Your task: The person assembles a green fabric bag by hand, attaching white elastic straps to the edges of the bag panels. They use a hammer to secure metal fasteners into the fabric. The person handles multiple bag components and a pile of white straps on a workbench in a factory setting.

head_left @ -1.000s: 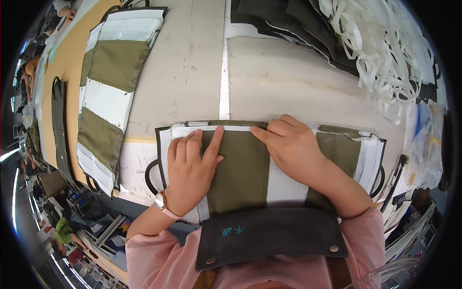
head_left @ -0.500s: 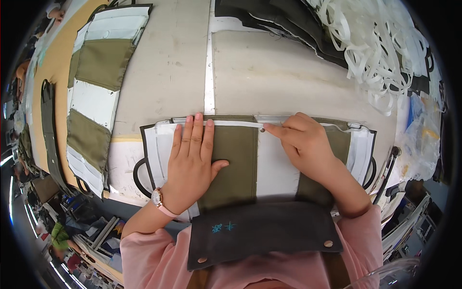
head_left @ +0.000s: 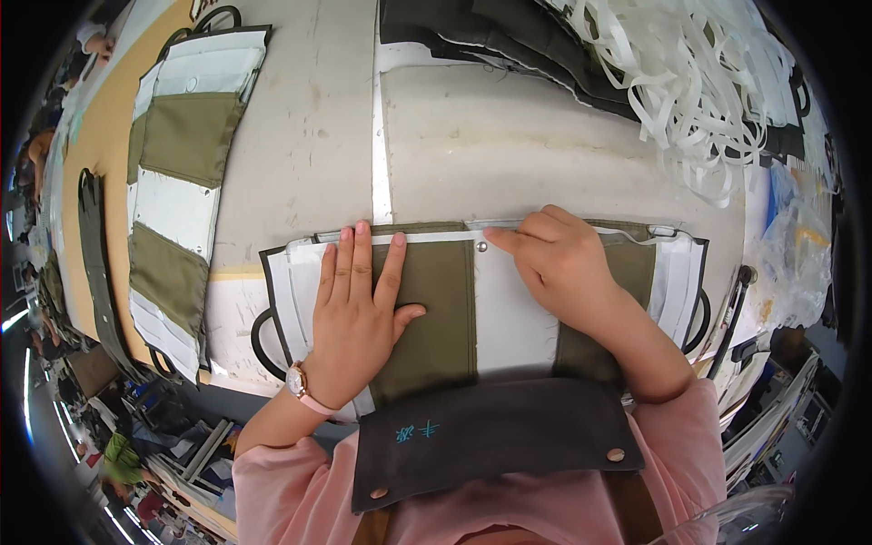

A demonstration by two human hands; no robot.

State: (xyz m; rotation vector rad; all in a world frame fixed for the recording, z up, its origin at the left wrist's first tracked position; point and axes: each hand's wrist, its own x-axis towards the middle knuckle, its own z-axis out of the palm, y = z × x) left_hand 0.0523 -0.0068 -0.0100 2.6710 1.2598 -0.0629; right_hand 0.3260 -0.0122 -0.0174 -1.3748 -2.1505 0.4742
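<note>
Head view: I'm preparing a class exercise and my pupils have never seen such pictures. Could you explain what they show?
There is no machine here: a person works with two bare hands. A wide fisheye camera worn on the head looks down, so straight edges bend near the rim.

On the table in front lies a green-and-white panel, with a white strip along its far edge. The left hand lies flat on the panel, fingers spread. The right hand points its index finger at the strip; whether it grips anything is unclear.

A similar piece lies at left; dark cloth and tangled ribbon lie at far right.
</note>
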